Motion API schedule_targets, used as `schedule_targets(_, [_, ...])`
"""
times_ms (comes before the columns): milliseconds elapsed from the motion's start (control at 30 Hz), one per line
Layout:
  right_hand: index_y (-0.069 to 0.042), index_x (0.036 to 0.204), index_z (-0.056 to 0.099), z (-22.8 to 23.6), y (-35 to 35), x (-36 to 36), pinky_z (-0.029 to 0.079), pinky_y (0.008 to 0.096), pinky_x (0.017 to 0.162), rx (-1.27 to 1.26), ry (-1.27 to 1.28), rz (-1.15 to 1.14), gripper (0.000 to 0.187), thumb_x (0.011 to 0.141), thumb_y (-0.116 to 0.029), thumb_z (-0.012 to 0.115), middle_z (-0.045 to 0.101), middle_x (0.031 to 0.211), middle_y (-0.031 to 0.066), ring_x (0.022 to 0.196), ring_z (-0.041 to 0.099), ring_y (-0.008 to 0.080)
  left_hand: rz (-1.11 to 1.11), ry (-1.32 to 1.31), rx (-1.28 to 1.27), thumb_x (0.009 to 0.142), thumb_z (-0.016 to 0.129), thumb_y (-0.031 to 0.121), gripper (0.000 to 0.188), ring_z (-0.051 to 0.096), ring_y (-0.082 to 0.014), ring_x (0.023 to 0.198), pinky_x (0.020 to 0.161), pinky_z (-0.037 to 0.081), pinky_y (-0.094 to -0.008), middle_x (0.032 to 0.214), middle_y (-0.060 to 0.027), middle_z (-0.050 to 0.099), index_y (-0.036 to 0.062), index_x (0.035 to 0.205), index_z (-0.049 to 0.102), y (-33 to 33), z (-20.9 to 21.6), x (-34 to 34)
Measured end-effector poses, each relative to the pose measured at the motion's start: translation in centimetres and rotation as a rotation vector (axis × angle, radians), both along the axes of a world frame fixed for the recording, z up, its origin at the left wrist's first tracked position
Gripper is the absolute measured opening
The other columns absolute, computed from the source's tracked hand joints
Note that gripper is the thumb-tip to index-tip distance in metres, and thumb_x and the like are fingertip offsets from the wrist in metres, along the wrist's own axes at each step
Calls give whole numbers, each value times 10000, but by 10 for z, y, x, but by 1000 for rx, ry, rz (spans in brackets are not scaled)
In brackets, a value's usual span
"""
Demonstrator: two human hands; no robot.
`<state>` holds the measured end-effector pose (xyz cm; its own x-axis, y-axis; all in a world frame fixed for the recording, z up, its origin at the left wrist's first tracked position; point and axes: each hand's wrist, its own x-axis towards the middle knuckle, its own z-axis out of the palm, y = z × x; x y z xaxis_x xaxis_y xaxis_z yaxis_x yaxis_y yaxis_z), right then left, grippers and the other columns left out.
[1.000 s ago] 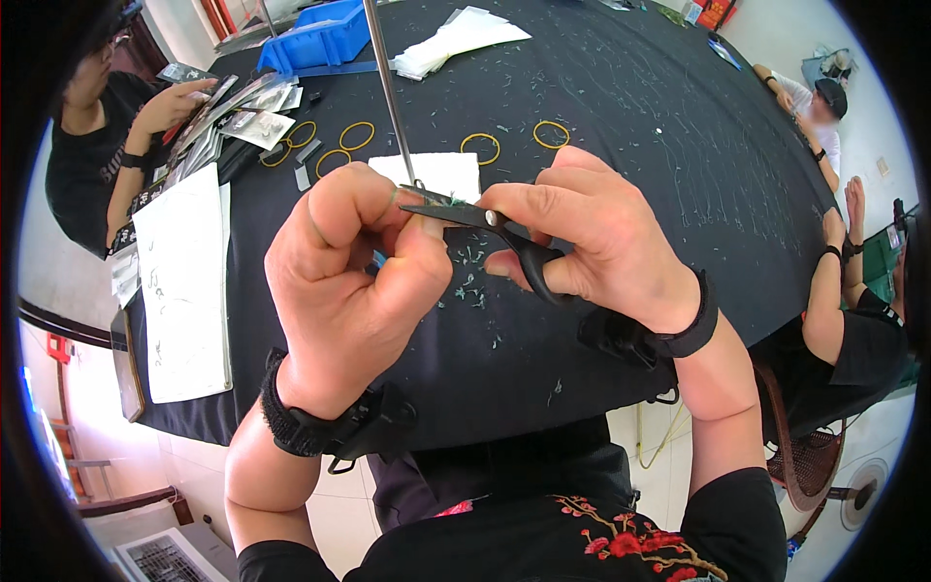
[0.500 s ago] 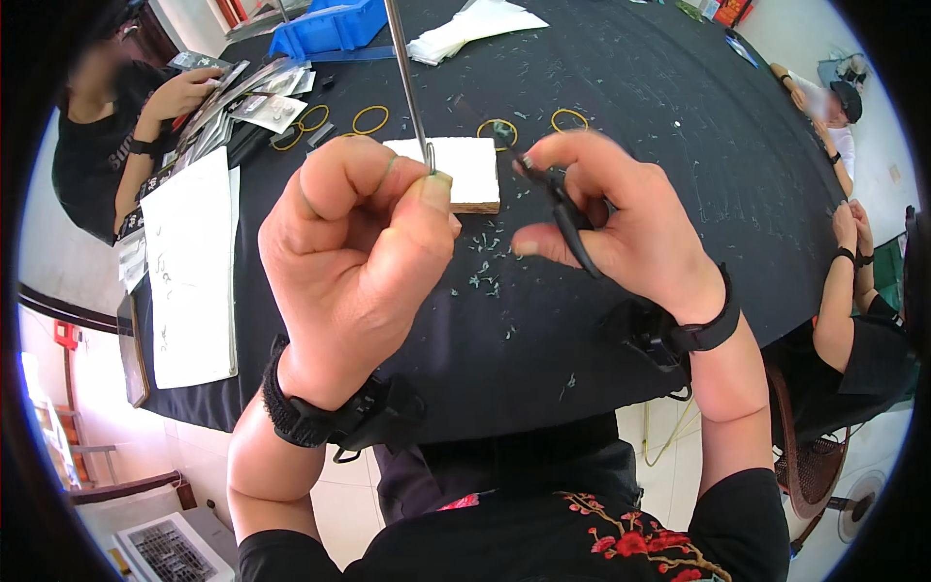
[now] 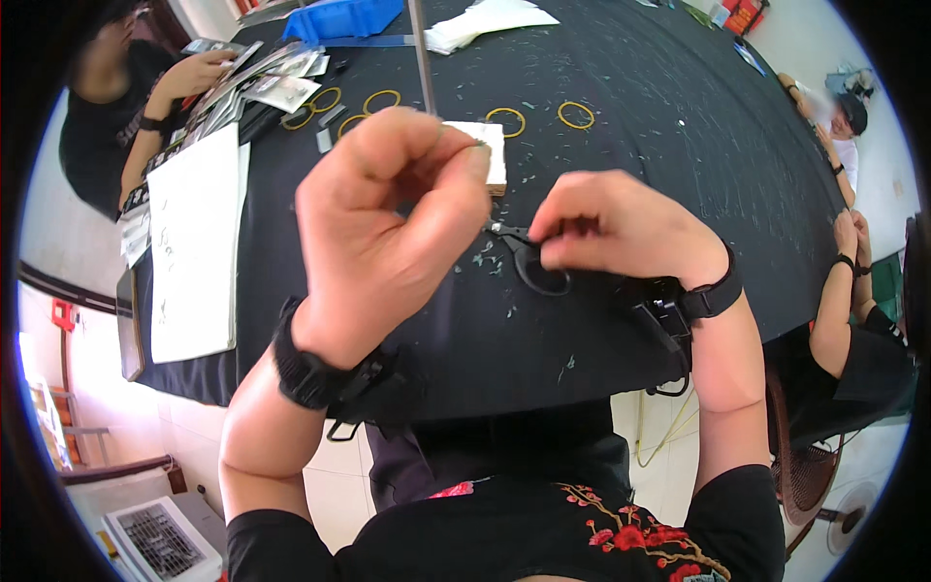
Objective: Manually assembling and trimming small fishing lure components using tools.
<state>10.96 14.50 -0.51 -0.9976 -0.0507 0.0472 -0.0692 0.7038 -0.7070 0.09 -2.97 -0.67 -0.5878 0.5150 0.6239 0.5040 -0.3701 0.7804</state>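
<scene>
My left hand (image 3: pixel 398 223) is raised over the table, thumb and forefinger pinched together; whatever lies between the fingertips is too small or hidden to make out. Behind it a thin metal rod (image 3: pixel 422 63) runs up out of the frame, its lower end covered by the hand. A white-topped block (image 3: pixel 495 155) with brown sides shows just past my fingertips. Low over the table, my right hand (image 3: pixel 626 228) has its curled fingers on the handle of small black scissors (image 3: pixel 535 276), whose tips point left. Pale green scraps (image 3: pixel 480 257) lie beside the scissors.
Yellow rubber bands (image 3: pixel 576 115) lie beyond my hands. White sheets (image 3: pixel 199 252) and a pile of flat packets (image 3: pixel 286 92) are at left, near another person's hand (image 3: pixel 199 73). A blue bin (image 3: pixel 339 19) stands at the back. People sit on the right.
My left hand has shifted right and the rod's hooked end is now hidden behind it. My right hand has lowered toward me, bringing the scissors down close to the tabletop.
</scene>
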Motion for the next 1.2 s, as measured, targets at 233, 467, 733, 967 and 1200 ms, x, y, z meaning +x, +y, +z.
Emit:
schedule_targets(233, [18, 930, 597, 12, -37, -3, 444, 207, 587, -658, 220, -233, 187, 847, -145, 556, 595, 761, 27, 660, 539, 75, 73, 410, -25, 698, 607, 14, 48, 506, -88, 522, 457, 410, -217, 617, -27, 525, 34, 696, 563, 10, -4, -7])
schedule_targets(467, [20, 918, 592, 17, -52, 0, 436, 202, 594, -730, 406, -329, 132, 847, -79, 542, 593, 765, 33, 657, 536, 73, 212, 661, 139, 630, 653, 73, 134, 533, -220, 569, 492, 434, -300, 609, -49, 512, 64, 649, 521, 12, 1, -3])
schedule_targets(733, [6, 905, 582, 24, -57, 11, 419, 205, 599, -704, 564, -373, 128, 859, -92, 512, 559, 729, 15, 650, 506, 76, 341, 757, 7, 660, 629, 97, 139, 551, -220, 663, 573, 468, -310, 708, -55, 543, 50, 754, 537, 2, 9, 21])
schedule_targets(967, [-9, 895, 555, 31, -70, 15, 382, 219, 575, -1036, 506, -526, 135, 867, -124, 491, 502, 723, 6, 626, 452, 79, 80, 510, 139, 772, 521, 40, 230, 565, -304, 902, 694, 494, -333, 988, -206, 570, -58, 979, 543, -10, 10, 52])
schedule_targets(1200, [-8, 870, 535, 38, -51, 32, 374, 240, 615, -1018, 676, -366, 123, 855, -127, 507, 484, 791, 22, 672, 420, 79, -649, -486, 89, 922, 390, 182, 379, 608, -171, 838, 676, 476, -251, 1150, -120, 522, 14, 1262, 387, -35, 12, 66])
